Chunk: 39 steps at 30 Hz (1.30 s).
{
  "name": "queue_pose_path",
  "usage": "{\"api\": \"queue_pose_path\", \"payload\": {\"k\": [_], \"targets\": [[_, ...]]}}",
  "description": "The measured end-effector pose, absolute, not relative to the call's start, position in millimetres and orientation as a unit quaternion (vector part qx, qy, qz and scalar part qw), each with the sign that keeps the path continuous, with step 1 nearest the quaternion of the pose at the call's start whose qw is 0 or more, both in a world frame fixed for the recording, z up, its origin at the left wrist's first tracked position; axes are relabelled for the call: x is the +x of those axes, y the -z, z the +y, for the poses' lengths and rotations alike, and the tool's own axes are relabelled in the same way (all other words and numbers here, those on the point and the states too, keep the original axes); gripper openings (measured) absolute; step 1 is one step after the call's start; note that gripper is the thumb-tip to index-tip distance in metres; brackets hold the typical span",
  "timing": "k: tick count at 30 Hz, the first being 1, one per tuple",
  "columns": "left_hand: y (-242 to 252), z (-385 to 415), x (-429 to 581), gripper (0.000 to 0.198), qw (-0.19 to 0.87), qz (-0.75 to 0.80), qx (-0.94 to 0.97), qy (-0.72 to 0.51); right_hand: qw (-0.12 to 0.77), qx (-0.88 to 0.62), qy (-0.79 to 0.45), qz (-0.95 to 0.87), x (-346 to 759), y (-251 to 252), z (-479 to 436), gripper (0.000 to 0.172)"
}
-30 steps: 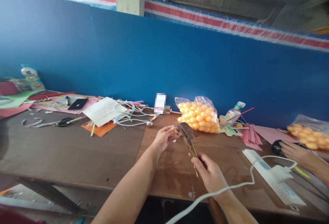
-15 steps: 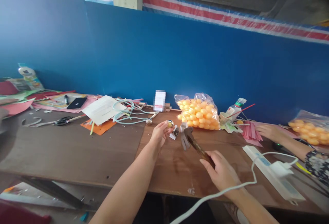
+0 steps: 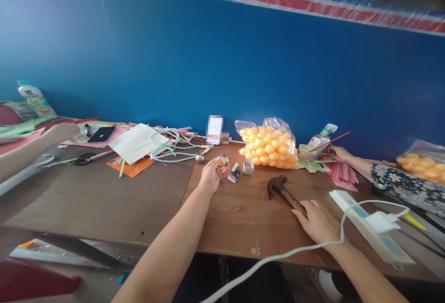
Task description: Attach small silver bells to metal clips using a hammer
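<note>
My left hand (image 3: 212,173) pinches a shiny round metal ball (image 3: 224,159) with a yellowish patch, held a little above the table. My right hand (image 3: 318,222) is closed around the lower handle of a claw hammer (image 3: 285,195), whose head points away to the left, low over the table. Just right of my left hand stand a small white box (image 3: 234,173) with dark shiny bits in it and a second small box (image 3: 248,167). Another shiny ball (image 3: 199,158) rests left of my left hand, beside a pale blue cord (image 3: 174,158).
A bag of orange balls (image 3: 269,147) sits behind the boxes. A white power strip (image 3: 370,231) lies right, its cable crossing my right forearm. Other people's hands reach in at left (image 3: 66,132) and right (image 3: 339,153). Scissors (image 3: 83,158) and papers (image 3: 137,143) lie left.
My right hand has lowered the hammer and moved it right, away from the boxes and my left hand. Another person's arm has appeared at left; the right-hand person's hand has shifted toward the bottle.
</note>
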State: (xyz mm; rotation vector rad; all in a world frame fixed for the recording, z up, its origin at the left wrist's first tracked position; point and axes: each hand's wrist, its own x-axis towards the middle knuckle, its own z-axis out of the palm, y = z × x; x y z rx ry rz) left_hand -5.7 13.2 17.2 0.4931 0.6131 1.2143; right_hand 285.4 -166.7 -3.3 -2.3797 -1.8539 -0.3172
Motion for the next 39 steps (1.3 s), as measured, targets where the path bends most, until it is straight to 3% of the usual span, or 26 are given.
{"api": "queue_pose_path", "payload": {"k": [4,8,11,18,28,32,35,39], "targets": [[-15.3,13.9,-4.8,0.013,0.746,0.298,0.224,-0.553,0.149,-0.740,0.111,-0.646,247.1,-16.8,-150.2,0.027],[-11.3,15.3,-4.6,0.014,0.738,0.308,0.233,-0.553,0.226,-0.697,0.029,-0.680,192.5,-35.4,-108.6,0.025],[-7.9,16.6,-4.3,0.017,0.734,0.317,0.236,-0.553,0.205,-0.694,-0.015,-0.690,160.6,-40.4,-68.4,0.024],[-6.0,17.8,-2.4,0.019,0.746,0.310,0.231,-0.542,0.059,-0.748,-0.061,-0.659,128.8,-42.4,-10.0,0.029],[-10.5,15.1,-4.1,0.016,0.761,0.296,0.213,-0.537,0.095,-0.745,-0.075,-0.656,133.1,-34.1,-12.8,0.027],[-12.4,14.9,-5.3,0.016,0.783,0.287,0.203,-0.513,0.173,-0.751,-0.089,-0.631,144.6,-28.1,-17.9,0.022],[-11.6,15.2,-5.6,0.016,0.791,0.283,0.204,-0.502,0.299,-0.723,-0.130,-0.609,153.8,-22.9,-21.2,0.017],[-8.7,15.5,-5.6,0.018,0.795,0.280,0.226,-0.489,0.486,-0.626,-0.291,-0.536,157.4,-18.0,-22.5,0.022]]}}
